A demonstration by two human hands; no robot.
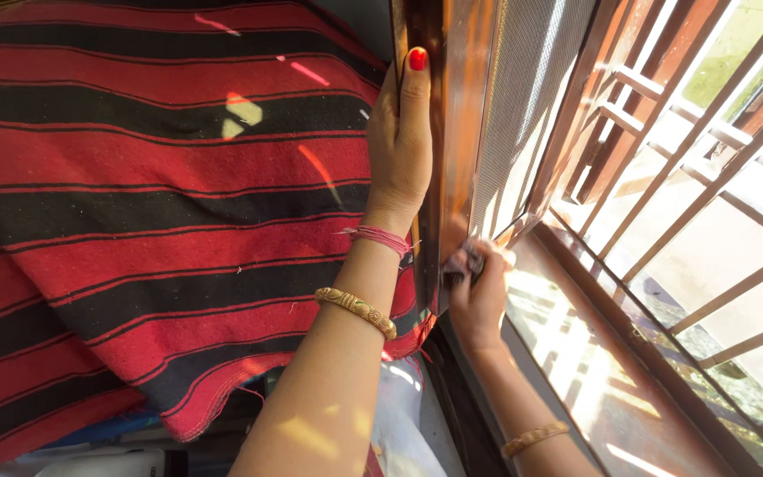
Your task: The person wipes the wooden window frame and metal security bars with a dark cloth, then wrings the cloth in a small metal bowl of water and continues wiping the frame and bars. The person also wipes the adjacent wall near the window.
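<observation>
My left hand [400, 141] grips the edge of a brown window frame [452, 106], thumb with red nail polish pointing up. A gold bangle and red thread circle that wrist. Lower down, my right hand [477, 296] presses a small grey cloth [464, 259] against the bottom of the same frame, next to a mesh screen [527, 97]. A gold bangle sits on the right wrist too.
A red and black striped blanket [152, 203] hangs over something at the left. Brown metal window bars [691, 177] run across the right. A brown sill [593, 353] lies below the screen, lit by sun. White plastic shows below the blanket.
</observation>
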